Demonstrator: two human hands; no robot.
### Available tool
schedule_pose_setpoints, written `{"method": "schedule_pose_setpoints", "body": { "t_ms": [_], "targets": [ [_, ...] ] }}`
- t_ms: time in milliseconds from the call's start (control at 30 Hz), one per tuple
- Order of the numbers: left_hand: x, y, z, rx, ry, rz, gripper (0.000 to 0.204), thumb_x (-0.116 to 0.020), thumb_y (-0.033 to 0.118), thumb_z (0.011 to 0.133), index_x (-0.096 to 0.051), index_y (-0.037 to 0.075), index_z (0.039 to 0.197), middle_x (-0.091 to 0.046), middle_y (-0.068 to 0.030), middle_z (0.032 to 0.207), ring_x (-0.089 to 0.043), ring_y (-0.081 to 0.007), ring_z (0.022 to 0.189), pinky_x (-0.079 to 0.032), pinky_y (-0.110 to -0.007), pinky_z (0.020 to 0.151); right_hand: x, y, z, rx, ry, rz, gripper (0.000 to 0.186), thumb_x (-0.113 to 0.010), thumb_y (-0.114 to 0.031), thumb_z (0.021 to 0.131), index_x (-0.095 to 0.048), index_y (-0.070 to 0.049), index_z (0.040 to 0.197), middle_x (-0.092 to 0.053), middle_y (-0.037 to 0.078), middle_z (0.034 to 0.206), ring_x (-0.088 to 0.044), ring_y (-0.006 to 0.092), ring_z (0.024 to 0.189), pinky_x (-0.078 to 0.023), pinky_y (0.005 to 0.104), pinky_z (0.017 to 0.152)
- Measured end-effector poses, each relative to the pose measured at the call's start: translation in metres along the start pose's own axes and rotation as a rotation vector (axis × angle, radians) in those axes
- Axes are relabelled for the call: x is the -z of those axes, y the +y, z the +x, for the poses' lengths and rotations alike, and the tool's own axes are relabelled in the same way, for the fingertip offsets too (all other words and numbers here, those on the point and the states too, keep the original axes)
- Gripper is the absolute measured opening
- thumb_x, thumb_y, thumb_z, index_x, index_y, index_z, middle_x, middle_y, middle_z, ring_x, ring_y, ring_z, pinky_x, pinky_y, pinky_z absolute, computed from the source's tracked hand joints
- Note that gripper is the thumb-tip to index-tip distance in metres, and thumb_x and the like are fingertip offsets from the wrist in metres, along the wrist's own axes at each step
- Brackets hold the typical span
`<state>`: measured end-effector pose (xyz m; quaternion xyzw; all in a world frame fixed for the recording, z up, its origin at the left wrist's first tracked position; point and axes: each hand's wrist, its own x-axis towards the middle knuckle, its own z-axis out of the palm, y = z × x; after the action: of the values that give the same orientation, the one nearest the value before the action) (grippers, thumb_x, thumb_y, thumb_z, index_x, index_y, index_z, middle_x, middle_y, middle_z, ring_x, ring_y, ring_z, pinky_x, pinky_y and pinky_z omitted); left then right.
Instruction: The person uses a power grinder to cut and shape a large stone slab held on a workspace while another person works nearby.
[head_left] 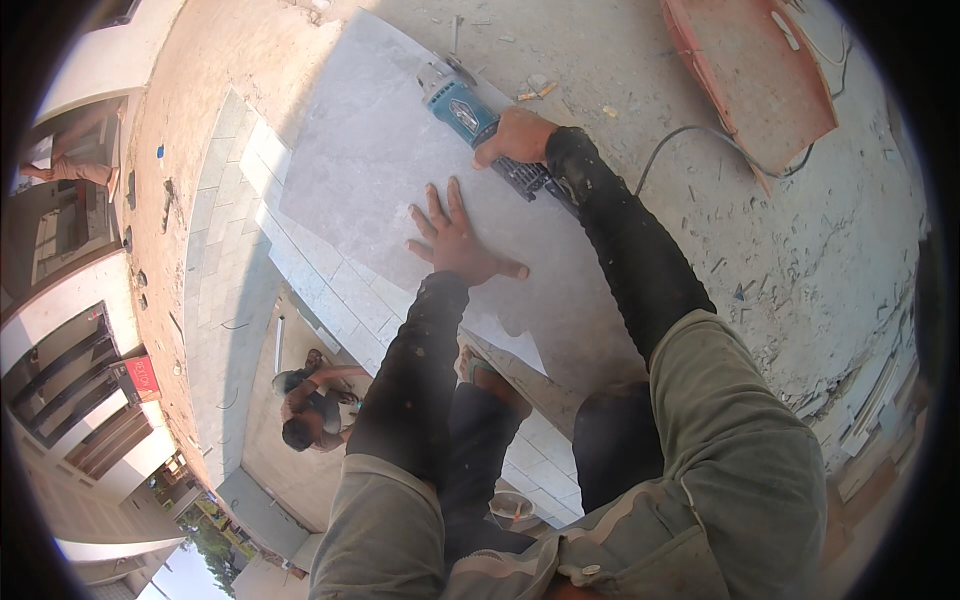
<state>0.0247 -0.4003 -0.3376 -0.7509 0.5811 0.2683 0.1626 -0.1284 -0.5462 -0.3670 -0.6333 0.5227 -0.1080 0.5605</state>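
Note:
A large grey tile (350, 130) lies flat in front of me. My left hand (458, 240) rests on it with the fingers spread wide. In my right hand (522, 137) is a teal angle grinder (465, 112), my fingers wrapped round its body. Its metal guard and head sit at the tile's far right edge; whether the disc touches the tile, I cannot tell. A dark power cord (690, 130) curves off to the right from behind my right arm.
A reddish metal wheelbarrow-like tray (745, 70) lies at the far right. Rubble and chips cover the dusty ground (760, 260). Paved tiles (215, 230) stretch along the left. A person (310, 400) crouches at lower left. A bucket (512, 506) stands near my legs.

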Motion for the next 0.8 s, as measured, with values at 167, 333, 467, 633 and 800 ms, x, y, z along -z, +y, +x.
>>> {"method": "schedule_pose_setpoints", "body": {
  "t_ms": [167, 333, 467, 633, 800],
  "targets": [
    [0.003, 0.002, -0.003, 0.005, -0.003, -0.024, 0.168, -0.098, 0.052, 0.032, 0.003, 0.018, 0.162, 0.008, -0.0214, 0.167, 0.017, -0.0483, 0.151, 0.001, -0.074, 0.113, 0.002, 0.002, -0.004, -0.020, -0.023, 0.026, 0.060, -0.086, -0.032, 0.059, -0.071, 0.014, 0.094, -0.071, 0.027, 0.090, -0.070, 0.0323, 0.080, -0.054, 0.0368, 0.076],
    [0.003, 0.001, -0.002, 0.008, 0.004, -0.026, 0.168, -0.098, 0.052, 0.032, 0.003, 0.018, 0.162, 0.007, -0.0213, 0.167, 0.017, -0.0481, 0.151, 0.001, -0.074, 0.114, 0.004, -0.004, -0.012, -0.034, -0.024, 0.008, 0.063, -0.086, -0.033, 0.059, -0.070, 0.015, 0.097, -0.071, 0.028, 0.093, -0.071, 0.0329, 0.084, -0.054, 0.0372, 0.077],
    [0.002, 0.002, -0.002, 0.007, 0.014, -0.020, 0.168, -0.098, 0.052, 0.032, 0.003, 0.018, 0.162, 0.006, -0.0212, 0.167, 0.016, -0.0484, 0.151, 0.000, -0.074, 0.114, 0.004, 0.000, -0.012, -0.038, -0.033, 0.009, 0.067, -0.086, -0.038, 0.061, -0.070, 0.015, 0.098, -0.072, 0.028, 0.096, -0.071, 0.0336, 0.088, -0.055, 0.0372, 0.080],
    [0.002, 0.002, -0.003, 0.006, 0.014, -0.017, 0.170, -0.098, 0.054, 0.031, 0.004, 0.018, 0.162, 0.008, -0.0216, 0.167, 0.015, -0.0493, 0.151, -0.001, -0.075, 0.113, 0.003, 0.001, -0.013, -0.028, -0.035, -0.007, 0.068, -0.086, -0.041, 0.061, -0.071, 0.014, 0.097, -0.072, 0.028, 0.096, -0.072, 0.0337, 0.090, -0.055, 0.0370, 0.082],
    [0.002, 0.001, -0.003, 0.015, -0.001, -0.003, 0.170, -0.097, 0.055, 0.031, 0.005, 0.017, 0.162, 0.009, -0.0208, 0.167, 0.015, -0.0490, 0.151, -0.002, -0.075, 0.113, 0.001, 0.002, -0.015, -0.012, -0.016, -0.051, 0.068, -0.086, -0.042, 0.061, -0.071, 0.014, 0.098, -0.072, 0.028, 0.096, -0.072, 0.0342, 0.091, -0.054, 0.0375, 0.082]
  ]
}}
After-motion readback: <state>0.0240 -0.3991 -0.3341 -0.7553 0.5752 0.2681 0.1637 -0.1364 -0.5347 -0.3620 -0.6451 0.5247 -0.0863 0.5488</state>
